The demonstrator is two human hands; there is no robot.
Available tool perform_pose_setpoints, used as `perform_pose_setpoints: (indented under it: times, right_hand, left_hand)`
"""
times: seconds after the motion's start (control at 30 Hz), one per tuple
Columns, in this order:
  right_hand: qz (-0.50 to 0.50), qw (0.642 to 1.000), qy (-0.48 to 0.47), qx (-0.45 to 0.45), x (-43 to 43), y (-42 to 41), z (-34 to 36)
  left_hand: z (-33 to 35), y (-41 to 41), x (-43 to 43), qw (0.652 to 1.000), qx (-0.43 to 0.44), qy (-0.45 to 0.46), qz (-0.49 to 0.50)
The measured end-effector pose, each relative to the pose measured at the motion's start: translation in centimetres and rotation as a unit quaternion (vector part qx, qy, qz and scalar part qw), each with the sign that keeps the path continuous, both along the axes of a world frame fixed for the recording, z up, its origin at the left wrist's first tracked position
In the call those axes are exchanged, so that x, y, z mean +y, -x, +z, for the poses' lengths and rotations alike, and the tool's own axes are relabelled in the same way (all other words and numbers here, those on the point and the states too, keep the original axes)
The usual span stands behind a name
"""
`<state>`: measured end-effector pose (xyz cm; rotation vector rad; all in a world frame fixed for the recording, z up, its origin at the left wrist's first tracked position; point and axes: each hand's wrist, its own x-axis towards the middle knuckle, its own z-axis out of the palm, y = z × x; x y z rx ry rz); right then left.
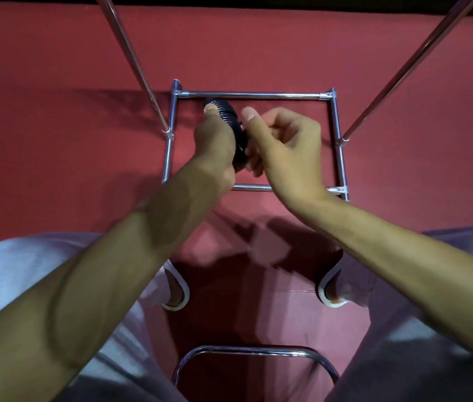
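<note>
Two hands meet above the metal frame (pixel 254 95) that lies on the red floor (pixel 55 68). The left hand (pixel 215 140) is wrapped round a black ribbed thing (pixel 229 117), with its thumb pressed near the top end. The right hand (pixel 287 143) has its fingers curled right beside the lower end, but it is hard to tell if they really grip it.

The black ribbed thing is up in the air over the far left part of the frame, with its top tipped toward the frame's far bar. It looks hard and stiff, and light enough for one hand. The ridges should stop it slipping, so the ribbed middle looks like the best place to hold. The lower end looks smoother and may need a tighter pinch.

Outside the frame, shiny poles (pixel 133 62) rise up on both sides.
</note>
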<state>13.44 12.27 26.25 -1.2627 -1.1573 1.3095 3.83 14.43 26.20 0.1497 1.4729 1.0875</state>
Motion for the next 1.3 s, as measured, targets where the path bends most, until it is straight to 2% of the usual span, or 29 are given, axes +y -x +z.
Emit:
perform_pose_setpoints:
  times: [0.07,0.17,0.3,0.47,0.57,0.8,0.9,1.13,1.2,1.3]
  right_hand:
    - [0.049,0.994,-0.084,-0.040,-0.2,-0.7,0.0]
    - [0.101,0.956,-0.240,-0.138,-0.4,-1.5,0.1]
    - [0.104,0.911,-0.342,-0.205,-0.3,-1.4,-0.3]
    - [0.089,0.903,-0.350,-0.231,-0.3,-1.0,-0.5]
    - [0.095,0.911,-0.334,-0.223,-0.6,-1.2,0.2]
    - [0.136,0.872,-0.394,-0.258,0.0,-1.8,0.8]
    - [0.163,0.869,-0.378,-0.274,0.7,-2.1,1.0]
    - [0.192,0.904,-0.279,-0.259,1.2,-2.3,1.1]
    - [0.201,0.901,-0.278,-0.264,1.5,-2.6,1.4]
    - [0.255,0.876,-0.287,-0.291,2.4,-3.3,1.8]
  left_hand:
    - [0.4,0.3,0.3,0.998,-0.051,0.017,0.016]
    - [1.5,0.8,0.5,0.994,-0.092,0.011,0.054]
    - [2.1,1.5,0.6,0.990,-0.116,0.009,0.076]
    - [1.5,1.4,0.3,0.991,-0.107,0.017,0.081]
    - [1.7,1.2,0.3,0.992,-0.097,0.015,0.078]
    - [2.7,1.2,-0.3,0.984,-0.164,0.011,0.071]
    - [2.3,1.4,-0.1,0.987,-0.150,0.005,0.063]
    - [1.7,1.1,0.1,0.988,-0.138,0.027,0.069]
    - [1.7,1.0,0.2,0.987,-0.137,0.032,0.080]
    - [1.9,0.8,-0.1,0.987,-0.137,0.039,0.072]
